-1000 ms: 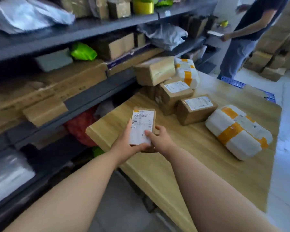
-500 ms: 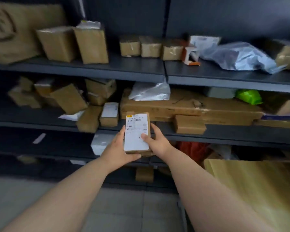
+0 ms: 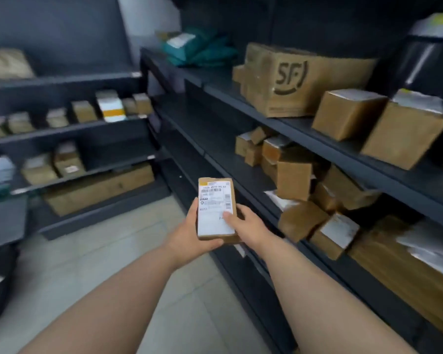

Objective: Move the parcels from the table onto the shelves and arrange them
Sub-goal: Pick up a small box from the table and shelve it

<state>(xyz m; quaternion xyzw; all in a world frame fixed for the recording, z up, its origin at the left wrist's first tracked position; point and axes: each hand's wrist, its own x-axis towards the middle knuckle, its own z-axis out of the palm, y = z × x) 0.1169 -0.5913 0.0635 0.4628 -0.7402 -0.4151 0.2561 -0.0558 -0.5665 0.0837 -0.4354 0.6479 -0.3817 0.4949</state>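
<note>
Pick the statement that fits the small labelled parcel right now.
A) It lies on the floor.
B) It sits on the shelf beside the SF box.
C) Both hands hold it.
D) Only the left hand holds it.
C: the left hand cups the small parcel from below, and the right hand holds its right edge, thumb on the label.

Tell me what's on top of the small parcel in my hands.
On the small parcel, a white shipping label with barcodes covers most of the top face. The right hand presses its thumb on the label; the left hand grips the left side. The underside is hidden.
</note>
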